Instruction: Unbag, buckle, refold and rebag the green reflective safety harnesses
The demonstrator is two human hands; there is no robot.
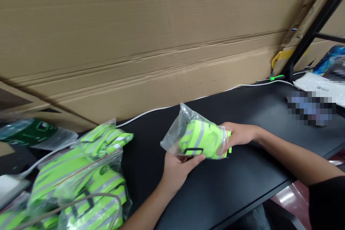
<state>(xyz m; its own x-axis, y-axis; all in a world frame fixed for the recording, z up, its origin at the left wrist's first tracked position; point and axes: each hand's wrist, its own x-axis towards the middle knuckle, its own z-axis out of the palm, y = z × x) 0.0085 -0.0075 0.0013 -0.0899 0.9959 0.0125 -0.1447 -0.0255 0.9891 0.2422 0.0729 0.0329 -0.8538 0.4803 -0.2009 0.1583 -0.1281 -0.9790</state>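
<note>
Vest bag (199,140) btwn LH (176,172), RH (239,133), mid-desk (242,183)

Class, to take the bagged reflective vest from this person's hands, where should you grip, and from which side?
Grip the folded vest midway, through the bag, from above. The left hand and right hand occupy its underside and end, and the thick bundle should hold better than loose plastic.

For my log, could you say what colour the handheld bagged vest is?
The vest: neon green, grey reflective stripes; head view.

No readable text or labels.
</note>
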